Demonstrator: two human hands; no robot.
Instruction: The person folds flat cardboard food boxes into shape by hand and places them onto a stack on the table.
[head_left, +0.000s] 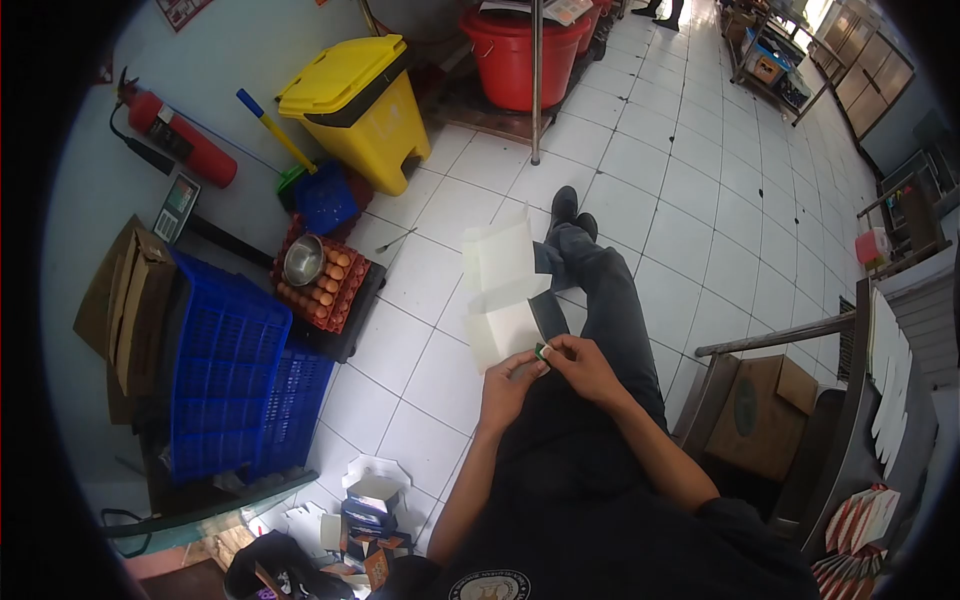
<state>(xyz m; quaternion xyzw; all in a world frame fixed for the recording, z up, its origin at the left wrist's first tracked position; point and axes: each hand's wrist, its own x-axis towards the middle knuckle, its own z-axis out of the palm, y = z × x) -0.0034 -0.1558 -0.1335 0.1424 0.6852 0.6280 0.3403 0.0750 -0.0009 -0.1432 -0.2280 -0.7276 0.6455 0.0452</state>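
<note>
An opened carton [505, 300], white inside with a dark green outer side, rests on my lap with its flaps spread. Just at its near edge, my left hand [510, 388] and my right hand [583, 368] meet. Both are closed, fingertips pinching a small green-and-white piece [542, 352] between them. It is too small to tell its kind. The fingers cover part of it.
Egg trays [322, 295] holding a metal bowl [304, 260] stand on the left, near blue crates [225, 370]. Behind them is a yellow bin [365, 110]. Folded boxes [372, 500] lie lower left. A cardboard box [755, 415] sits on a shelf at right.
</note>
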